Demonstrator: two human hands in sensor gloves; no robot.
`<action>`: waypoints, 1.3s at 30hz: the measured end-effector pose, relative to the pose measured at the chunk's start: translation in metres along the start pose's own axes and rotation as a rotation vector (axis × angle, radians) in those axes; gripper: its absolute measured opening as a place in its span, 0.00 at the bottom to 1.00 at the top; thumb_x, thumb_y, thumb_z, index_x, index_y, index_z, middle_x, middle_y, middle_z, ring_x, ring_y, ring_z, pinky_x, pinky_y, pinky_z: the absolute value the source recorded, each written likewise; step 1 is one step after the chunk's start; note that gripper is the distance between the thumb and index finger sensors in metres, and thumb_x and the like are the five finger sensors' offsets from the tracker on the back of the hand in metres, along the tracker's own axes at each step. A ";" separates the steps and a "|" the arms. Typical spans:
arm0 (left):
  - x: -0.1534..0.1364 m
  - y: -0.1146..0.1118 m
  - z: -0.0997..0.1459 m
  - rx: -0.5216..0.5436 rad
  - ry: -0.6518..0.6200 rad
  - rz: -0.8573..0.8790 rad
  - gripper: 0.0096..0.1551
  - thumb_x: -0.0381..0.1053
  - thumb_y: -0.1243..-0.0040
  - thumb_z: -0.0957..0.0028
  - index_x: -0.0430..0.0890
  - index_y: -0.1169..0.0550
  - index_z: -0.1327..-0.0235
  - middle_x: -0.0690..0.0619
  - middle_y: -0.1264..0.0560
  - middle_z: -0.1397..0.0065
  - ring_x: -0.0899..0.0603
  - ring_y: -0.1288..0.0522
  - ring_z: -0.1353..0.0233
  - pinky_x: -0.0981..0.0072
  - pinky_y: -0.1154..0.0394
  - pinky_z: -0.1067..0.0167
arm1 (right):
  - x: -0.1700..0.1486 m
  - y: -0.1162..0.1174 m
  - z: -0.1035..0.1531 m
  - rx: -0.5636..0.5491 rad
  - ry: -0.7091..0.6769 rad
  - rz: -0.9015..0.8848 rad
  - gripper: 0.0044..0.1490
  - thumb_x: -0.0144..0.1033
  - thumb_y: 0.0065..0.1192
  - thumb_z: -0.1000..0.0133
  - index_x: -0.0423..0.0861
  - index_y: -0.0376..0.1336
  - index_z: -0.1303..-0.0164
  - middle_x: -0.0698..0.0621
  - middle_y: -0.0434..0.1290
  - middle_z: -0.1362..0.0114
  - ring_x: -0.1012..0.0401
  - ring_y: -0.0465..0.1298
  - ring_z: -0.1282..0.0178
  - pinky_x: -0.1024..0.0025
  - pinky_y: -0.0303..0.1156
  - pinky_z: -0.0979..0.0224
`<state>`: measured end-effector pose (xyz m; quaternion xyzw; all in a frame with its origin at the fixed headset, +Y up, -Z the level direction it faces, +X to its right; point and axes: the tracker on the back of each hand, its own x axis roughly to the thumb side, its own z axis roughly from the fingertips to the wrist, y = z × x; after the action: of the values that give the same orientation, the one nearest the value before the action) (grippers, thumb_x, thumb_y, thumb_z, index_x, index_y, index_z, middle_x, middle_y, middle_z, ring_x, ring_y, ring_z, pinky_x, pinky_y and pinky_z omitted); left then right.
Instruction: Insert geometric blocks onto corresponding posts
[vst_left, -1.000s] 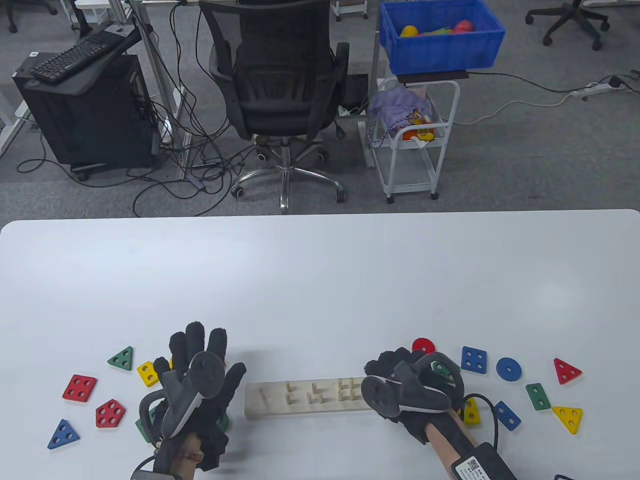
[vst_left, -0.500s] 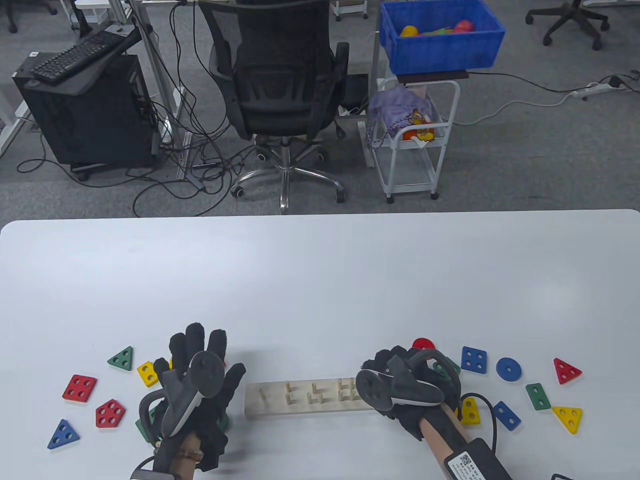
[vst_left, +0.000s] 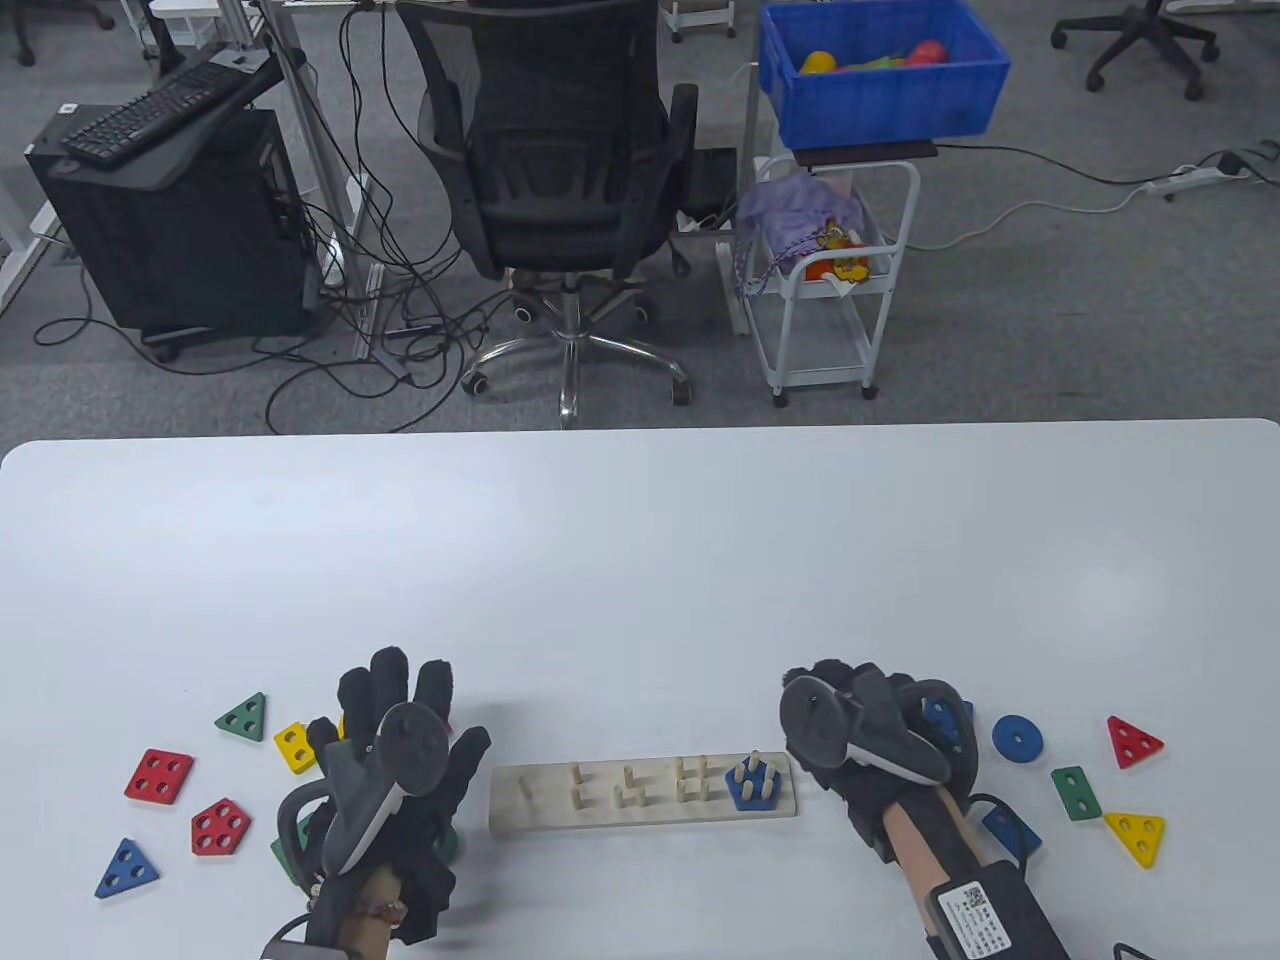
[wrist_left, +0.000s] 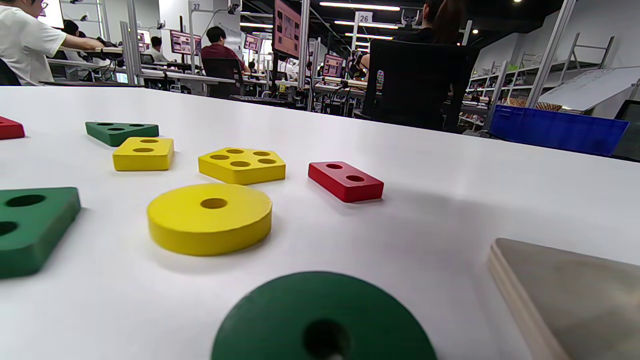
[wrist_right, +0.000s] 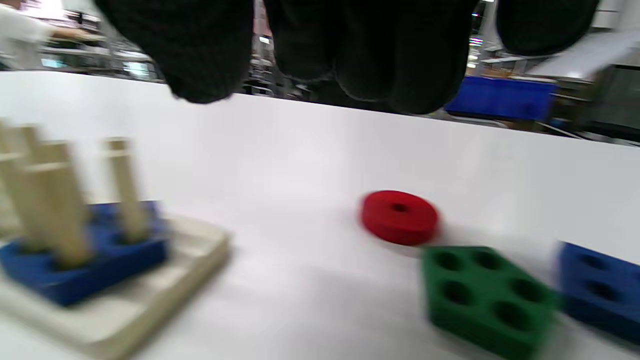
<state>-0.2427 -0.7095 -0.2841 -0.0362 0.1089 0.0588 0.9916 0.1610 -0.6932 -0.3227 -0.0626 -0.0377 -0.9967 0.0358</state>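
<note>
Risk lies with the next pick. Blue pentagon (vst_left: 752, 788) sits seated on the posts at the board's (vst_left: 600, 812) right end. Right hand (vst_left: 865, 735) hovers empty, fingers loosely apart, over crowded blocks; a careless reach could knock the green block (wrist_right: 487, 297) or the red disc (wrist_right: 400, 216). Left hand (vst_left: 400, 770) rests flat, fingers spread, holding nothing.

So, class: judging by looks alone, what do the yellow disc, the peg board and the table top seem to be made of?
Yellow disc: probably wood under opaque matt paint; thick, with softly rounded edges.
Peg board: seemingly unpainted pale wood; faint layer lines along its edge in the left wrist view hint at plywood.
Table top: smooth white, slightly glossy, perhaps laminate; unclear.
</note>
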 end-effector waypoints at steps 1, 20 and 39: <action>0.000 0.000 0.000 0.000 0.000 0.000 0.48 0.80 0.63 0.64 0.73 0.51 0.24 0.65 0.66 0.13 0.45 0.61 0.11 0.35 0.58 0.19 | -0.005 0.000 -0.004 0.004 0.037 0.008 0.38 0.48 0.65 0.49 0.45 0.62 0.31 0.39 0.69 0.27 0.42 0.74 0.35 0.33 0.65 0.35; 0.005 -0.005 0.002 -0.019 -0.021 -0.008 0.48 0.80 0.63 0.63 0.73 0.51 0.24 0.64 0.65 0.13 0.44 0.60 0.11 0.35 0.56 0.19 | 0.012 0.050 -0.057 0.185 0.204 0.232 0.35 0.47 0.71 0.55 0.45 0.67 0.39 0.42 0.76 0.35 0.47 0.80 0.43 0.38 0.70 0.38; 0.024 0.017 0.022 0.004 -0.179 0.505 0.40 0.69 0.52 0.53 0.68 0.44 0.24 0.61 0.48 0.12 0.46 0.41 0.14 0.45 0.40 0.21 | 0.053 -0.028 0.015 -0.294 -0.180 -0.102 0.41 0.50 0.73 0.57 0.42 0.66 0.37 0.40 0.76 0.35 0.48 0.81 0.47 0.39 0.73 0.41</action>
<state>-0.2170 -0.6882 -0.2686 -0.0004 0.0264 0.3070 0.9513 0.1079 -0.6673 -0.3029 -0.1542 0.1022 -0.9823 -0.0276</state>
